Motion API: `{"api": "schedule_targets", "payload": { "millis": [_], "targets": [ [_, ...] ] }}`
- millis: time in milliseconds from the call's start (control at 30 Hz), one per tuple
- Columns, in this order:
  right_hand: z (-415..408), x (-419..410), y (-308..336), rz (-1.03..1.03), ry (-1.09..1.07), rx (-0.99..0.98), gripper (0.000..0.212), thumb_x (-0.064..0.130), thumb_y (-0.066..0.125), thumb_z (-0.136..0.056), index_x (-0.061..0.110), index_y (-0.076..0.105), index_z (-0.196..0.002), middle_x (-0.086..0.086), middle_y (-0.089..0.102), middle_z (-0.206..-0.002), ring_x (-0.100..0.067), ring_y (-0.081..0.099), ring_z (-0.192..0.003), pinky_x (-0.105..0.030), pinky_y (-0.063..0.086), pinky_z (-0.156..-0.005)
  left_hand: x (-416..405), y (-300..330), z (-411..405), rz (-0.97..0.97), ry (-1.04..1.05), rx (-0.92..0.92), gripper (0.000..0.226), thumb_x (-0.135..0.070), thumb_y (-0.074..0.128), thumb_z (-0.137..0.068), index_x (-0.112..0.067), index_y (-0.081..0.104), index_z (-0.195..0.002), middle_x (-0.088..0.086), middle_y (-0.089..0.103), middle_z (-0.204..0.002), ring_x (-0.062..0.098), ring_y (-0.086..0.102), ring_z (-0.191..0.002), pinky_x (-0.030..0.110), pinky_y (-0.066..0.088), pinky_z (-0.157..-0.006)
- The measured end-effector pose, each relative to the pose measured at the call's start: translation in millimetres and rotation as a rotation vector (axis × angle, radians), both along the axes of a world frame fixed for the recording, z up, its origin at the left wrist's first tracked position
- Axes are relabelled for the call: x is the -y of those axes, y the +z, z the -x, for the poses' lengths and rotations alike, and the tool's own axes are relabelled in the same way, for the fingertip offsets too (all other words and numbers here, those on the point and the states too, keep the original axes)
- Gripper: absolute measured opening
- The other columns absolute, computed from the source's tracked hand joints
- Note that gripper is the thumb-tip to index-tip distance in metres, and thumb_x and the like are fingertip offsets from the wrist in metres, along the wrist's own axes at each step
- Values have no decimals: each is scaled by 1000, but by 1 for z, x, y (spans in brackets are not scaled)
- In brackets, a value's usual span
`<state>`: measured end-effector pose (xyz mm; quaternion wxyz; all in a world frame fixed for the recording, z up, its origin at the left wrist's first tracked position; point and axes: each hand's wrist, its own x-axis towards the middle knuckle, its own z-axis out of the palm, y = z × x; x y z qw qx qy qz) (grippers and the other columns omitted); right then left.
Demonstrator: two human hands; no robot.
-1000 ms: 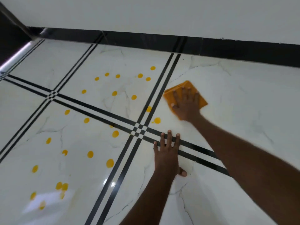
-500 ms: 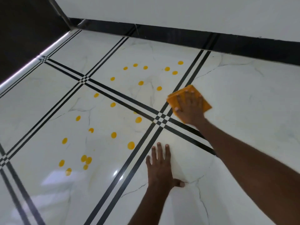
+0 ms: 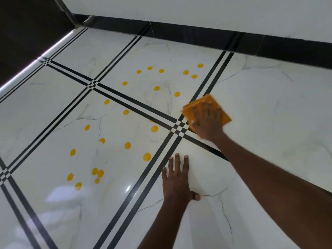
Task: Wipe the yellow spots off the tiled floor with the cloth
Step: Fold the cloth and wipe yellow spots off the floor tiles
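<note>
A folded orange cloth (image 3: pixel 198 103) lies flat on the white marble tiled floor (image 3: pixel 269 114), just right of where the black grout stripes cross. My right hand (image 3: pixel 206 121) presses down on the cloth with fingers spread. My left hand (image 3: pixel 177 178) rests flat on the tile nearer to me, fingers apart, holding nothing. Several yellow spots (image 3: pixel 154 128) dot the two tiles left of the cloth, the nearest one a little left of the crossing; more yellow spots (image 3: pixel 186 72) sit farther back.
A white wall with a black skirting band (image 3: pixel 197 33) runs along the far side. A dark step or panel with a metal edge (image 3: pixel 36 56) borders the floor at the left. Double black stripes (image 3: pixel 136 106) divide the tiles.
My right hand and the cloth have slid toward the stripe crossing. The two spots nearest the vertical stripe are gone. The view has shifted left. My left hand stays planted.
</note>
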<state>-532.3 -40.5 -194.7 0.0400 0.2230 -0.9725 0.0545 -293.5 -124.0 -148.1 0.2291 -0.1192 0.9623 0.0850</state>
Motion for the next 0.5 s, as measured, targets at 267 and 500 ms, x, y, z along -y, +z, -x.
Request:
{"api": "schedule_targets", "payload": {
  "millis": [267,500],
  "targets": [
    [-82,-180,0,-42,18,87,66,53,25,-101,23,32,-159,-20,29,-165,-47,33,-148,-65,28,-114,0,4,-3,0,6,-45,136,-62,79,-71,-27,-21,-157,8,-25,-166,32,-19,-153,53,1,-126],
    [15,-29,-18,73,-57,-24,59,51,33,-99,19,57,-143,-26,59,-140,-52,56,-127,-76,43,-99,2,-4,-4,8,26,-78,136,-60,80,-70,-30,-20,-158,5,-24,-166,30,-18,-154,52,0,-125]
  ]
}}
